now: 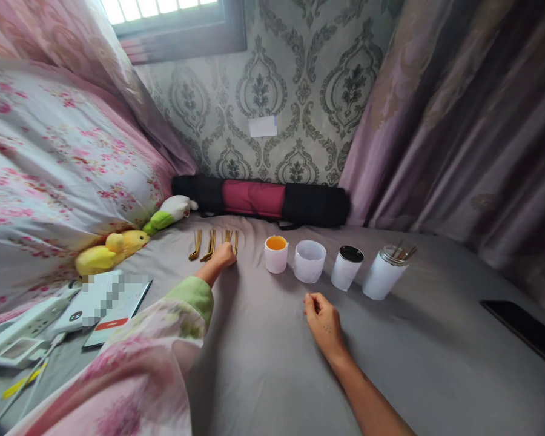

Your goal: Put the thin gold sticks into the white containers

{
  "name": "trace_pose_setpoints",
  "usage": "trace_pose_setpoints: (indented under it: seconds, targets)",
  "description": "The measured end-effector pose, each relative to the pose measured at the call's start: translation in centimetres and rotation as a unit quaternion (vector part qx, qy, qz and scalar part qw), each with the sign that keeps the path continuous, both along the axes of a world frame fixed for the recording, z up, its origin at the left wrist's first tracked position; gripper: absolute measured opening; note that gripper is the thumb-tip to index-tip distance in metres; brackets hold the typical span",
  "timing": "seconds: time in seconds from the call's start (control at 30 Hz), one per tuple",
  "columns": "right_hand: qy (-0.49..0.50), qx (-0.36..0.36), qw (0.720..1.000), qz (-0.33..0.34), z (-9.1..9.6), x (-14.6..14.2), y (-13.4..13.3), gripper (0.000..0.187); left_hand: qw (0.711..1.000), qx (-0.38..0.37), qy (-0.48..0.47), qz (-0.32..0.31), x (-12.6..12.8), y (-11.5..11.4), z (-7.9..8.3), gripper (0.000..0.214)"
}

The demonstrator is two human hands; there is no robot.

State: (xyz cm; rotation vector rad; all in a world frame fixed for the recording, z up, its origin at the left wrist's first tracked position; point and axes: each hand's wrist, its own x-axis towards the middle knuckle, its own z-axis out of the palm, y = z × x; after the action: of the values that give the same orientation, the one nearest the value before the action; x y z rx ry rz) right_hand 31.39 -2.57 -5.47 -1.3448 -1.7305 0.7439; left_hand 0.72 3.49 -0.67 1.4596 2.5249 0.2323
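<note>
My left hand [222, 255] reaches forward onto the grey bed sheet [263, 363] and rests on a row of several gold-coloured pieces of cutlery [203, 244]; its fingers are curled over the rightmost ones. My right hand [321, 320] lies on the sheet in a loose fist with nothing visible in it. Beyond it stand a white cup with an orange inside [276, 254], a translucent white cup [309, 260], a white cup with a dark inside [346, 267] and a tilted white jar [384, 272] holding some cutlery.
A black and red rolled bag [261, 200] lies along the patterned wall. Yellow and green plush toys [113, 248] sit by a floral pillow on the left. A phone, power strip and cables [49, 315] lie at lower left. Curtains hang on the right.
</note>
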Motion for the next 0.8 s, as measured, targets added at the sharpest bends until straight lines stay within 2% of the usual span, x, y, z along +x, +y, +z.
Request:
trace_pose_setpoints:
  seconds: [0.33,0.8]
  targets:
    - [0.0,-0.001,1.0,0.004,0.06,0.02,-0.05,0.031,1.0,-0.022,0.014,-0.004,-0.07,0.09,-0.18,0.024]
    - [0.001,-0.002,1.0,0.004,0.26,-0.03,-0.11,0.037,0.999,-0.014,0.025,-0.015,-0.13,0.1,-0.19,0.027]
